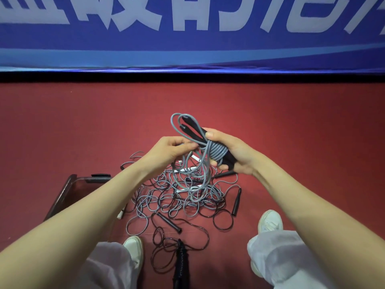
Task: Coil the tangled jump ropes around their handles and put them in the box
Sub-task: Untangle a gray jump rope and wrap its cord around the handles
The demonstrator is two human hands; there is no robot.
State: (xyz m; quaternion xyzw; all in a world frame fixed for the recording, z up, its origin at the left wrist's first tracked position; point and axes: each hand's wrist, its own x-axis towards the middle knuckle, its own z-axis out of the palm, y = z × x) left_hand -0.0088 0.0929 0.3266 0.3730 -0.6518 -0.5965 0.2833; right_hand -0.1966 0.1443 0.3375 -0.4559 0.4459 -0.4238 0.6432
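Head view is showing me my right hand (pixel 235 157) gripping the paired black handles (pixel 199 136) with grey rope (pixel 216 152) wound round them, held in the air above the tangled pile (pixel 173 197) on the floor (pixel 312 132), while my left hand (pixel 166 150) is pinching the loose run of the same rope. The cord is looking light, limp and springy, so I am judging the grip belongs on the handles, thumb pinning the turns. The box (pixel 60 195) is standing on the red floor just left of the pile; a blue banner (pixel 187 44) is running along the floor's far edge.
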